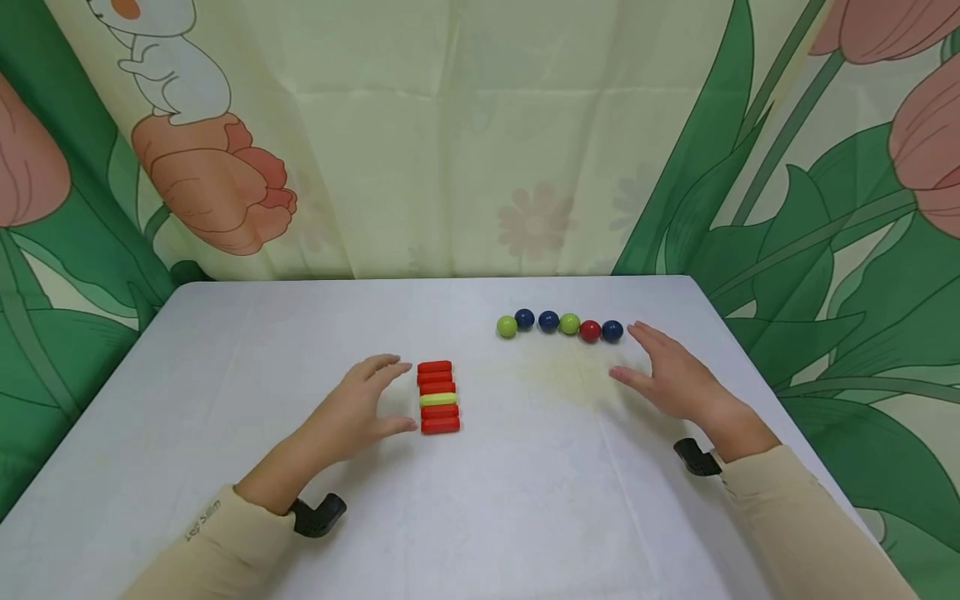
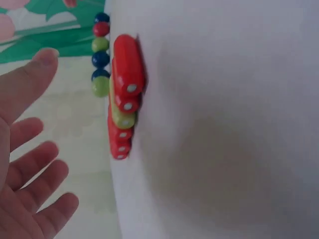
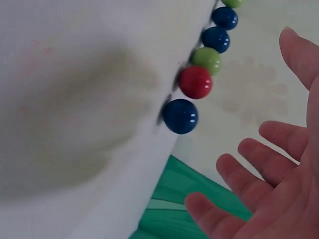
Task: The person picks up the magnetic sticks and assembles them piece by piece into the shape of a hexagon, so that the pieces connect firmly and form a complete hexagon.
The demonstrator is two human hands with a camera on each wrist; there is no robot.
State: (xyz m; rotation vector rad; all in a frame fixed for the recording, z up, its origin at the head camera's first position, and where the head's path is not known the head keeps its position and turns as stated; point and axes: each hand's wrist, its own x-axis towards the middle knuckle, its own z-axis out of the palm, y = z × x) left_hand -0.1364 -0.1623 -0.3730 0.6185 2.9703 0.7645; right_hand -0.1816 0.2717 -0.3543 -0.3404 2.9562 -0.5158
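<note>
My left hand (image 1: 360,408) hovers over the table just left of a column of short cylindrical beads, its thumb and fingers spread apart and holding nothing. Most of these beads are red (image 1: 440,425), with one yellow-green bead (image 1: 438,400) among them; in the left wrist view their ends show pale holes. Toward the back right lies a row of round beads: green (image 1: 507,327), dark blue (image 1: 548,322) and one red (image 1: 590,332). My right hand (image 1: 675,375) is held at the right end of that row, near the last blue bead (image 3: 180,116), fingers spread and nothing in it.
A white-covered table (image 1: 540,517) carries both bead groups. Behind it hangs a pale curtain (image 1: 450,150) printed with tulips, leaves and a white animal figure. Black wrist devices (image 1: 318,515) sit on both wrists, below beige sleeves (image 1: 810,525).
</note>
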